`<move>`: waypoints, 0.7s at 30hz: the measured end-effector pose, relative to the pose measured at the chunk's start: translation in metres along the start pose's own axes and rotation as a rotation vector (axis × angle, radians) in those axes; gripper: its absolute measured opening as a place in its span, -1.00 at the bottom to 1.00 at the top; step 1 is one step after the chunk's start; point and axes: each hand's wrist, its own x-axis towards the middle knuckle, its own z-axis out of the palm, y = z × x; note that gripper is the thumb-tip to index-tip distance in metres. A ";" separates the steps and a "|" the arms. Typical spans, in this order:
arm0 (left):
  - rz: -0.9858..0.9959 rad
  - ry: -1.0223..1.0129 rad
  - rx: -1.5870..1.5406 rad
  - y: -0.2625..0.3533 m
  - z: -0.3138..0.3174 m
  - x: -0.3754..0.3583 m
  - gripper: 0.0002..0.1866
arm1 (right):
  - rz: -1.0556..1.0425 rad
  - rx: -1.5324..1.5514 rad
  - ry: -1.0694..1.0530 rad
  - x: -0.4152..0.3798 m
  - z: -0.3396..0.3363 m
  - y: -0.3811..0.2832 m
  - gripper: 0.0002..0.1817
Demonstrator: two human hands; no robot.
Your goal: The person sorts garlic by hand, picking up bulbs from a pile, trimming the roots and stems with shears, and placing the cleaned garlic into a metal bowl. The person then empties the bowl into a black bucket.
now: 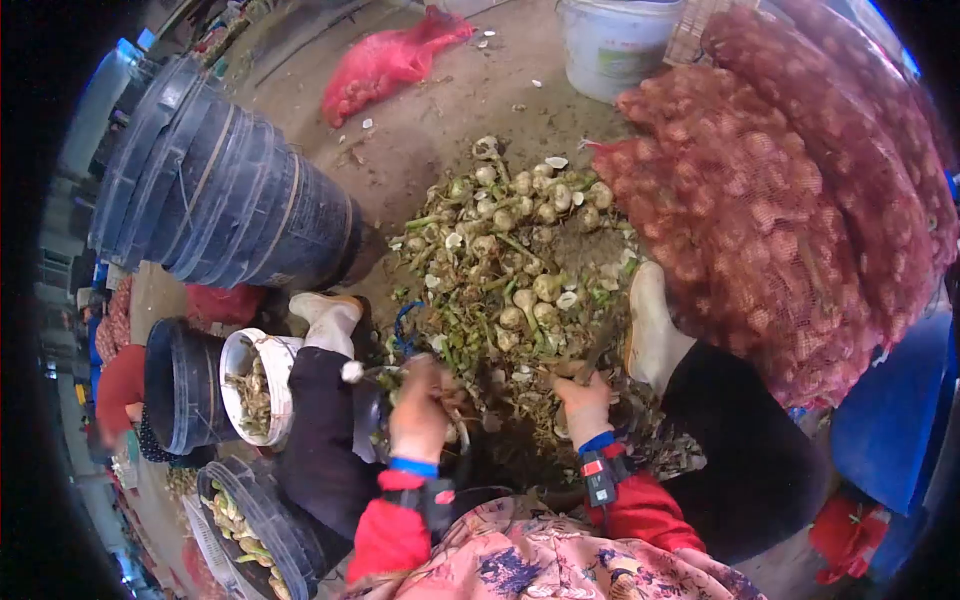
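Both hands are low in the middle of the head view, between the wearer's legs. My left hand [421, 408] is blurred by motion above a container whose rim shows partly; what it holds cannot be made out, and a small white piece [352, 371] is beside it. To its right, my right hand [584, 402] is closed on the handle of a tool whose dark, narrow end points up and right. Just beyond the hands lies a heap of whitish bulbs [545, 287] with green stems, leaves and peelings, spread over the ground.
Red mesh sacks [740, 210] full of bulbs stand at right. Stacked dark buckets [240, 200] lean at left, above a black bucket [180, 390] and a white bucket [279, 388]. A pink mesh bag [385, 65] and a white pail [615, 45] are farther off. A person's red sleeve shows far left.
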 end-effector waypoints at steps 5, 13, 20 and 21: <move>0.470 -0.400 1.473 -0.049 0.079 0.098 -0.71 | 0.088 0.030 -0.061 -0.003 0.005 -0.004 -0.72; 0.290 -0.585 1.993 -0.052 0.081 0.129 -0.76 | 0.092 0.015 -0.074 0.002 0.008 -0.013 -0.77; 0.672 -0.283 1.792 -0.017 0.087 0.080 -0.41 | 0.099 0.062 -0.062 -0.004 0.007 -0.027 -0.80; 0.484 -0.279 1.318 -0.015 0.082 0.073 -0.38 | 0.094 0.066 -0.049 -0.007 0.008 -0.034 -0.80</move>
